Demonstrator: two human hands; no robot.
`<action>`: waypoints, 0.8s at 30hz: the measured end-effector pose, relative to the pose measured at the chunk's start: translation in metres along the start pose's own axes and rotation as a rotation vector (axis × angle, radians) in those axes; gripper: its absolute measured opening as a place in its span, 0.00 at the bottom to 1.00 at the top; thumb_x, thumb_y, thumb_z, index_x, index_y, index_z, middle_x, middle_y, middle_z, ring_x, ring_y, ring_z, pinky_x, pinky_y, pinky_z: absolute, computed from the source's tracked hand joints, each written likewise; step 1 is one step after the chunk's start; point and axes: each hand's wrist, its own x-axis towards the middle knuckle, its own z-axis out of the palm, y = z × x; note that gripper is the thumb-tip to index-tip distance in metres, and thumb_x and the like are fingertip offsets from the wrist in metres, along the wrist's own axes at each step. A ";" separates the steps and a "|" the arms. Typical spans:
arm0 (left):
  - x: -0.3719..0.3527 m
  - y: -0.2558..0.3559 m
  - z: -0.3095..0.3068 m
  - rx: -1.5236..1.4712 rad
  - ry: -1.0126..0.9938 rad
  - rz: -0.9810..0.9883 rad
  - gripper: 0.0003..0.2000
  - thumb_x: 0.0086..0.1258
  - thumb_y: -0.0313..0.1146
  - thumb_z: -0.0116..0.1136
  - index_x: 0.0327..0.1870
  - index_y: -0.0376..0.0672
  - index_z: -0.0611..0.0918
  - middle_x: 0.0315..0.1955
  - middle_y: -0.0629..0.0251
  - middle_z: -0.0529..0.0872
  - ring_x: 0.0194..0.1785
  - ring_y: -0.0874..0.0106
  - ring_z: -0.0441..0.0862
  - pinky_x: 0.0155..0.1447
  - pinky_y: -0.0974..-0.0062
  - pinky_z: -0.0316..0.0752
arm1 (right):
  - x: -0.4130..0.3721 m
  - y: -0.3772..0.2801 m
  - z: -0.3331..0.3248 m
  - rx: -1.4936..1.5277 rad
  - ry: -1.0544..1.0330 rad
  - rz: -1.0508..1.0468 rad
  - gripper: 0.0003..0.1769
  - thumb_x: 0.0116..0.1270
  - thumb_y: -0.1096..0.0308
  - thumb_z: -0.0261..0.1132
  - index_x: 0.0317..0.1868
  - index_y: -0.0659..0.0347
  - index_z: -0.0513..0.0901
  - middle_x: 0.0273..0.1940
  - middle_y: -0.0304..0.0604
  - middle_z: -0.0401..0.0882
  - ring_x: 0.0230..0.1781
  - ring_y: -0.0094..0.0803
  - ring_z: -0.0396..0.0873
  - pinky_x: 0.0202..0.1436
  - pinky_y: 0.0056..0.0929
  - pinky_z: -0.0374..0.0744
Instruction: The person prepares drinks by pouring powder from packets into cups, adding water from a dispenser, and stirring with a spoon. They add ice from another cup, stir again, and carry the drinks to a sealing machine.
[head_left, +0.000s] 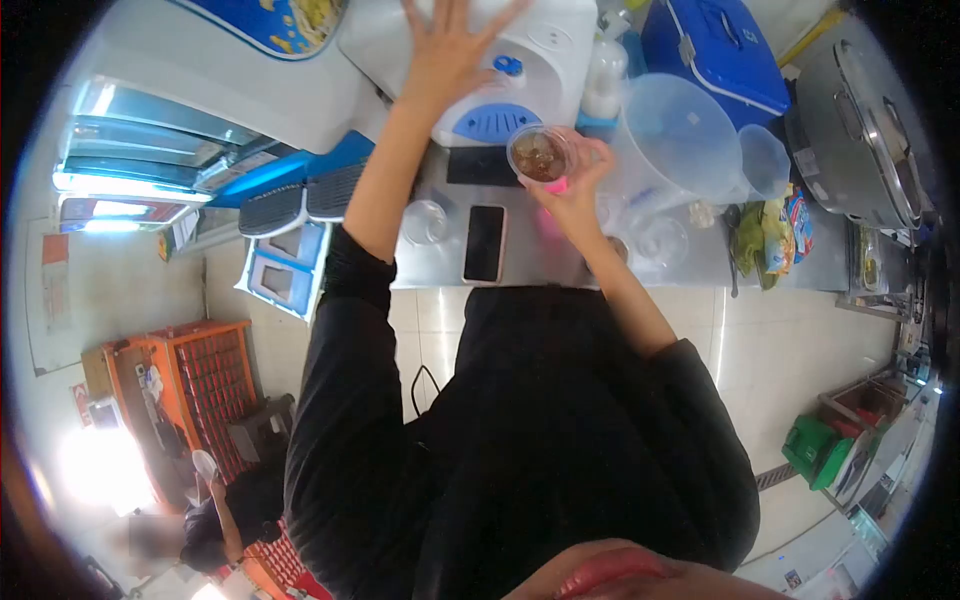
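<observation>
My right hand (575, 195) is wrapped round a clear plastic cup (538, 153) of brown drink with what look like ice cubes, held above the counter's front part. Something pink shows beneath the cup. My left hand (450, 50) lies with fingers spread against the front of a white countertop machine (550, 45). This machine has a blue knob (508, 66) and a blue slotted drip tray (497, 122), and the cup is just in front of the tray. A phone (485, 244) with a dark screen lies on the counter between my arms.
A large translucent jug (680, 135) stands right of my hand, with a blue cooler box (715, 50) behind. Snack packets (785, 235) and a big metal pot (855, 130) are farther right. Clear round plastic pieces (425, 222) lie on the counter. Another person's arm (228, 520) shows lower left.
</observation>
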 end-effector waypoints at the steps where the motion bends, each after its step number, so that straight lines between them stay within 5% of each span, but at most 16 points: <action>1: 0.002 -0.004 0.002 0.011 0.018 0.007 0.50 0.52 0.42 0.75 0.79 0.66 0.60 0.79 0.49 0.49 0.81 0.44 0.45 0.74 0.25 0.36 | 0.011 0.008 0.013 -0.033 0.042 -0.009 0.52 0.50 0.72 0.82 0.61 0.57 0.47 0.63 0.58 0.65 0.66 0.47 0.71 0.73 0.41 0.69; 4: 0.003 -0.015 0.018 0.036 0.088 0.047 0.50 0.51 0.44 0.75 0.79 0.67 0.61 0.79 0.49 0.49 0.81 0.45 0.45 0.75 0.26 0.37 | 0.032 0.035 0.034 -0.111 0.104 -0.012 0.51 0.48 0.72 0.83 0.60 0.58 0.49 0.63 0.58 0.65 0.65 0.46 0.71 0.71 0.41 0.70; 6: 0.004 -0.018 0.025 -0.059 0.309 0.133 0.53 0.40 0.39 0.78 0.75 0.77 0.65 0.74 0.57 0.61 0.76 0.51 0.57 0.72 0.29 0.42 | 0.042 0.055 0.041 -0.205 0.154 -0.014 0.51 0.46 0.73 0.83 0.59 0.58 0.52 0.62 0.57 0.66 0.65 0.46 0.71 0.71 0.42 0.69; 9: 0.005 -0.023 0.034 -0.080 0.326 0.090 0.53 0.37 0.44 0.78 0.73 0.88 0.66 0.73 0.58 0.62 0.76 0.54 0.59 0.71 0.27 0.41 | 0.057 0.066 0.050 -0.111 0.200 -0.004 0.51 0.45 0.76 0.83 0.59 0.58 0.51 0.62 0.57 0.67 0.65 0.47 0.70 0.72 0.42 0.68; 24: 0.011 -0.019 0.046 -0.062 0.390 0.034 0.48 0.39 0.39 0.71 0.70 0.86 0.71 0.69 0.61 0.66 0.74 0.56 0.61 0.70 0.29 0.40 | 0.064 0.067 0.057 -0.093 0.223 0.011 0.51 0.44 0.80 0.81 0.60 0.58 0.51 0.62 0.58 0.65 0.65 0.47 0.69 0.74 0.43 0.65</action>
